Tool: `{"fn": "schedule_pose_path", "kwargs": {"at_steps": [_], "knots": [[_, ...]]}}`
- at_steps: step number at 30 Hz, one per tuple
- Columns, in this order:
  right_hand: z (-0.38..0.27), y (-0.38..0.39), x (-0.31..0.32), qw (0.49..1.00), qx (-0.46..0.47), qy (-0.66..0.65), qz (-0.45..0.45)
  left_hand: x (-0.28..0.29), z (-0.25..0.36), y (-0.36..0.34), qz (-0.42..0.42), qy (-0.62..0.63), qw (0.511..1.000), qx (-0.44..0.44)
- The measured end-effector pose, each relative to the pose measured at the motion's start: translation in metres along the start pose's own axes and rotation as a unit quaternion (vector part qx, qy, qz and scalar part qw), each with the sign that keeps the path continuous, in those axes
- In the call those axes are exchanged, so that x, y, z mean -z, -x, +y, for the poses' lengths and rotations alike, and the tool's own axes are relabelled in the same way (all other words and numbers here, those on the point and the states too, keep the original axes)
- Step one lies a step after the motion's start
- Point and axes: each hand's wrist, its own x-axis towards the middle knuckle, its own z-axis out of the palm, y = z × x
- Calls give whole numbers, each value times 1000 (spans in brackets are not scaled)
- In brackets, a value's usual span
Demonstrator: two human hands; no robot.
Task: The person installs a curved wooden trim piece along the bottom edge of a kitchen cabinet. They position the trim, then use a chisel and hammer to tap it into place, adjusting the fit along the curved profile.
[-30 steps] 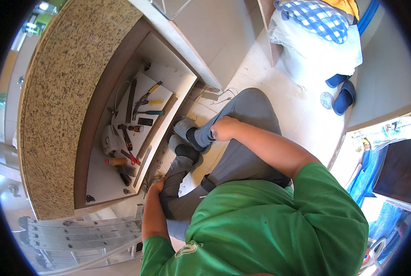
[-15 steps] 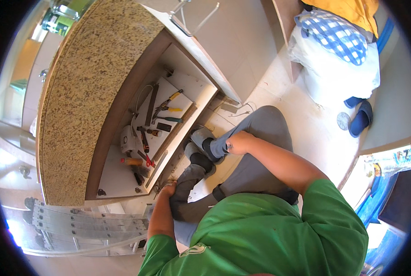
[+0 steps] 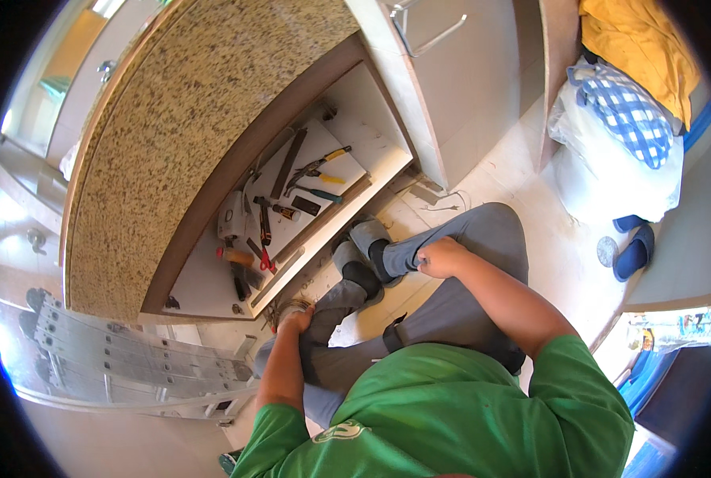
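Trouser cloth, grey and loose, sits under the right hand (image 3: 441, 257), which lies on the lower part of the right trouser leg (image 3: 407, 252) between knee and shoe. Its fingers curl inward; whether they pinch the cloth cannot be told. The left hand (image 3: 295, 320) is low beside the left trouser leg (image 3: 335, 309), near the closest front corner of the cabinet (image 3: 329, 239). Thin brownish pieces show by its fingertips, too small to identify, and its grip is unclear.

The fabric looks light, soft and unlikely to slip; a loose fold along the shin seems the easiest place to take hold.

The cabinet's long front edge runs close past both shoes, leaving a narrow strip of floor there. Inside, a hammer (image 3: 264, 223) and red-handled tool (image 3: 268, 261) lie well back from that edge. The open door (image 3: 471, 103) bounds the far corner, and a ladder (image 3: 144, 348) the near side. Beyond the right knee, the tiled floor (image 3: 558, 255) widens toward dark blue slippers (image 3: 634, 253).
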Motion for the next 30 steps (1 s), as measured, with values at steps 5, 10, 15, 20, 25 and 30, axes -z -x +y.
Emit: {"fn": "schedule_pose_path", "kwargs": {"at_steps": [5, 10, 15, 20, 25, 30], "knots": [[0, 0, -1, 1000, 6, 16, 6, 1, 2, 8, 9, 2, 1000, -3], [0, -2, -4, 999, 6, 30, 10, 12, 5, 31, 38, -4, 999, -32], [-4, -8, 0, 999, -14, 30, -7, 25, 11, 49, -14, 32, 999, 7], [-5, -10, 3, 999, -24, 36, -33, 18, 7, 47, 24, 14, 1000, 14], [-6, -4, -3, 999, -23, 30, -31, -1, -2, 32, 44, 79, 996, 0], [-13, -5, -5, 997, 22, 72, 7, -8, -8, 17, 87, 162, 982, -49]]}}
